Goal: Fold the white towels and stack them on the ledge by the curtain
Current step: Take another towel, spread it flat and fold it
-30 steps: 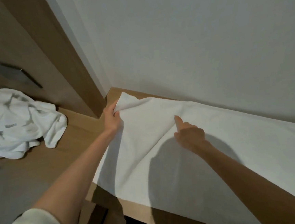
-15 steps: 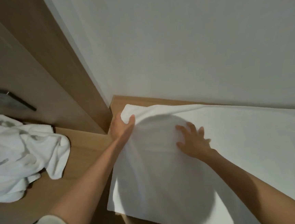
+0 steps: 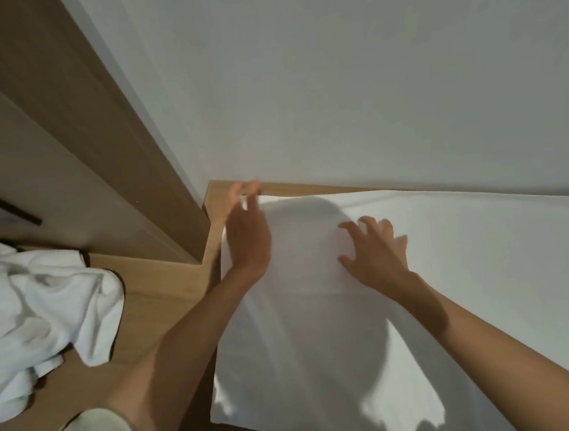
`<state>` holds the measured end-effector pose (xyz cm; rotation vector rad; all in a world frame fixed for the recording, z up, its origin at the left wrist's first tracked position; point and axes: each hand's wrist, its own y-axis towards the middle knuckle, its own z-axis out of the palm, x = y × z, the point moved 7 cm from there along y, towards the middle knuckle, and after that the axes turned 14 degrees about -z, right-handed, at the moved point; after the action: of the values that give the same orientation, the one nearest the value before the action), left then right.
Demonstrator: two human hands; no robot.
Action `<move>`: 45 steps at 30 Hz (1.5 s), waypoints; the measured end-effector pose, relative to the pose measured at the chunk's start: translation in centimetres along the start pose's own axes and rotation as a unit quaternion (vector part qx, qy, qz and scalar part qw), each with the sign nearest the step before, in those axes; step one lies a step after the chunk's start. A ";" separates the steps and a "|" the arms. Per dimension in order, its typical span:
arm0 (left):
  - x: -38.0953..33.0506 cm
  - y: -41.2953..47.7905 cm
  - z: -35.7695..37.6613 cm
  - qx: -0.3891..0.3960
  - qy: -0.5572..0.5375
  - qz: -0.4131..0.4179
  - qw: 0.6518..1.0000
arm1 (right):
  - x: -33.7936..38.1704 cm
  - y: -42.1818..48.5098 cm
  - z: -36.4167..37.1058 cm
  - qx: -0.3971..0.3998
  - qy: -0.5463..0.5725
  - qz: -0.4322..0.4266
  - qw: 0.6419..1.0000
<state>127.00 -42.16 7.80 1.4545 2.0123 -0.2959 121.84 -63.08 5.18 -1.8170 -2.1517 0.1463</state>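
1. Flat white cloth towel (image 3: 321,342): spread on light wooden table (image 3: 165,280).
2. Left hand (image 3: 248,234) at the far corner, right hand (image 3: 374,254) pressing mid-towel; both with grip released.
3. Risk: uneven smoothing may bunch the towel or slide it askew.

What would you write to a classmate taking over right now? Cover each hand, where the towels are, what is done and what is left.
Left hand: open, fingers straight and blurred, at the far left corner of the spread towel.
Right hand: open, fingers spread, pressing on that towel.
The spread towel lies flat on the wooden ledge. The crumpled towel pile sits on the wood surface to the left.
Done: one towel laid out flat.
Left: fold it, fold the pile, stack them all; no folded stack is in view.
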 end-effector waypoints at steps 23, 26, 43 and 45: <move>1.6 -4.4 4.9 0.177 0.220 0.039 0.958 | -0.2 -0.1 1.7 -0.140 0.146 0.002 0.979; 1.2 -10.3 3.4 0.181 0.180 0.036 0.966 | 1.8 -4.6 3.3 -0.144 0.143 -0.005 0.979; 8.4 -19.8 -4.9 0.084 0.037 -0.034 0.995 | 6.0 -13.0 10.0 -0.041 0.029 -0.089 0.995; 9.5 -20.3 -4.0 0.132 0.096 -0.043 0.986 | 7.2 -14.2 10.9 -0.040 0.031 -0.109 0.993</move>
<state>105.22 -40.09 1.57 1.6114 2.2627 -0.4924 104.11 -57.30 0.10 -1.5911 -2.3230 -0.0469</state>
